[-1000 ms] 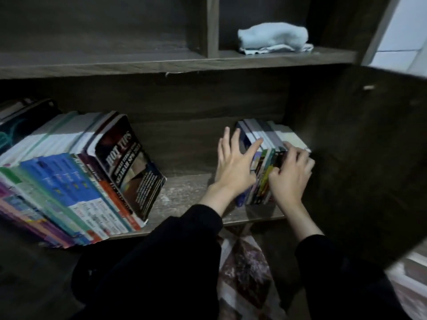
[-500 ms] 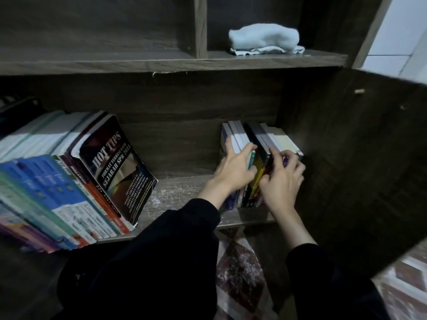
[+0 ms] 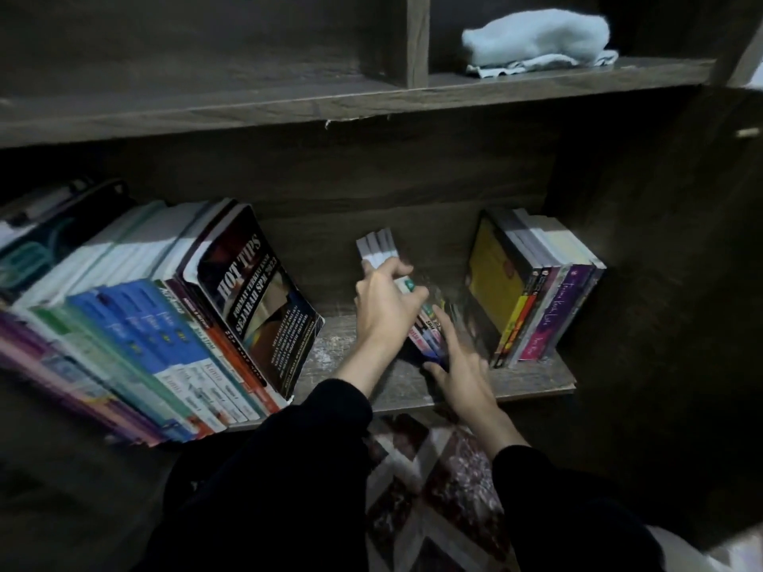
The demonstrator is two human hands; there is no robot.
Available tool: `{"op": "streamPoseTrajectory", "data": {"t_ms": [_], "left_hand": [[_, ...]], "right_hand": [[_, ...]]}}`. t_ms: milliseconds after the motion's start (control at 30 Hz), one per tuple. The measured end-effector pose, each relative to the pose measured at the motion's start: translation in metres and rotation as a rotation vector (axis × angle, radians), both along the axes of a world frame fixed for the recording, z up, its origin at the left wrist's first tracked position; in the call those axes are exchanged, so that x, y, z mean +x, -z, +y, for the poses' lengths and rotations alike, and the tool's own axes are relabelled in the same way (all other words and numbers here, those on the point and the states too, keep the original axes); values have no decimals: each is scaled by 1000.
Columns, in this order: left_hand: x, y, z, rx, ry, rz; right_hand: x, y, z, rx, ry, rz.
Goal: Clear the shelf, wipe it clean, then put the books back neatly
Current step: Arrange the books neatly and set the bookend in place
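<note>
Books (image 3: 386, 278), slim glossy paperbacks

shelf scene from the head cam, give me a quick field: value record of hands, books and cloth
left hand: gripping a small bundle of books from above, tilted left
right hand: open, fingers at the bundle's lower edge, blurred
right group: books upright against the shelf's right wall, apart from the bundle
left group: many books leaning, "Hot Tips" cover facing out
cloth: light, bunched on the upper shelf
lower shelf board: bare, scuffed patch between groups
</note>
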State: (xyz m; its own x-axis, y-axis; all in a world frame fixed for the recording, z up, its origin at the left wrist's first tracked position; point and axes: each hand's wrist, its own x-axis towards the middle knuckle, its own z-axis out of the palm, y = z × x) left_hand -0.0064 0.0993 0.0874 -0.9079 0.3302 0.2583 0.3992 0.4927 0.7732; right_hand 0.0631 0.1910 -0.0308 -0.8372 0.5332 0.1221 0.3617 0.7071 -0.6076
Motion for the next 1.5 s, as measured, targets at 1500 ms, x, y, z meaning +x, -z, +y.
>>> {"op": "streamPoseTrajectory", "data": {"t_ms": [1500], "left_hand": [[-62, -13, -153, -1127, -77, 755]], "right_hand": [[-107, 19, -120, 1, -333, -75]]}}
